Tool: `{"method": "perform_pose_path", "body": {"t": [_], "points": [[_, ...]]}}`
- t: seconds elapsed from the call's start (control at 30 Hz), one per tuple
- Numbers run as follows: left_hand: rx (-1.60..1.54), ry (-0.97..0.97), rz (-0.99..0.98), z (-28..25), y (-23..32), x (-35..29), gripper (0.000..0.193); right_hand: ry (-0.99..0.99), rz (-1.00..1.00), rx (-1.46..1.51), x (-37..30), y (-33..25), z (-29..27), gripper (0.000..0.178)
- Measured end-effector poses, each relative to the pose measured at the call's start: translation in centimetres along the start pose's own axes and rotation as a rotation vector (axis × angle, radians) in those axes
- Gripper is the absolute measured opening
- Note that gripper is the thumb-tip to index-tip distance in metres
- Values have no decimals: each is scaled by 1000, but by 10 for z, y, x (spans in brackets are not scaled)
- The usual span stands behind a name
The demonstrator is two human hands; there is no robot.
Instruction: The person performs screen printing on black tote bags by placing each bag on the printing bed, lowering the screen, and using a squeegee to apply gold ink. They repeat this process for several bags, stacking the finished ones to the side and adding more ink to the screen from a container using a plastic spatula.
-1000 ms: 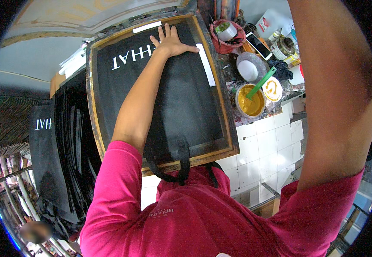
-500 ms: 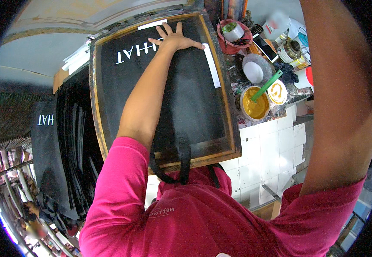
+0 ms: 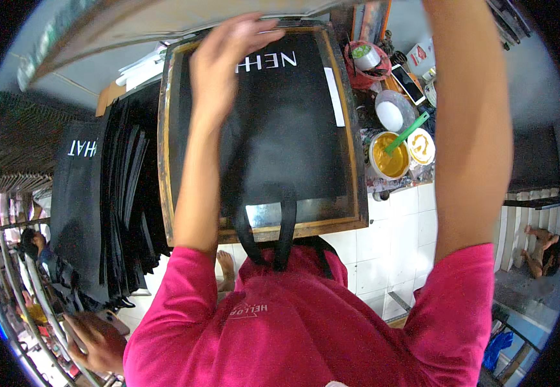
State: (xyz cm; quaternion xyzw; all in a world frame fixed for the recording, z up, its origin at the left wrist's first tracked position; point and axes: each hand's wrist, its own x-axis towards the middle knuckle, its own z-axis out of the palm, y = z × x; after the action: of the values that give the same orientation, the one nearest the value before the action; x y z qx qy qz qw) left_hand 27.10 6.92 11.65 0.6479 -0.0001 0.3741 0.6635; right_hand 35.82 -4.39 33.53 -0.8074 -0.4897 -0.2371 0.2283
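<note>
A black fabric bag [image 3: 273, 135] with white lettering lies flat on a board with a wooden border [image 3: 359, 161]. Its two strap handles [image 3: 287, 232] hang over the board's near edge. Over the bag's far left part is my left hand [image 3: 225, 55], blurred, with its fingers stretched out and nothing seen in them; it covers some letters. Whether it touches the cloth I cannot tell. A white strip [image 3: 334, 97] lies along the bag's right side. My right arm [image 3: 473, 129] reaches up past the top edge, so that hand is out of sight. A large tilted panel [image 3: 118, 39] hangs above the board.
Black bags [image 3: 109, 206] hang in a stack at left. On the right stand a tub of yellow paint [image 3: 391, 166] with a green-handled tool [image 3: 409, 131], a white lid [image 3: 421, 146], a red basin [image 3: 357, 77] and a phone [image 3: 409, 84]. Another person's hand [image 3: 96, 342] is at lower left.
My left hand has moved left from the bag's far edge, uncovering letters on the right. The panel at the top has come lower into view. My right arm has swung inward. The view has shifted.
</note>
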Motion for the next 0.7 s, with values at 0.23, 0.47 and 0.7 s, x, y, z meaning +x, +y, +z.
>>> {"method": "perform_pose_path", "body": {"t": [0.23,0.47,0.7], "points": [[-176,227,-477,-86,82,-214,33,-61,-80,210,-180,-30,79,34],[-314,362,-820,-70,28,-293,26,-300,-232,133,-261,-17,154,27],[-289,359,-962,-75,30,-292,28,-695,-131,166,-223,-12,123,29]]}}
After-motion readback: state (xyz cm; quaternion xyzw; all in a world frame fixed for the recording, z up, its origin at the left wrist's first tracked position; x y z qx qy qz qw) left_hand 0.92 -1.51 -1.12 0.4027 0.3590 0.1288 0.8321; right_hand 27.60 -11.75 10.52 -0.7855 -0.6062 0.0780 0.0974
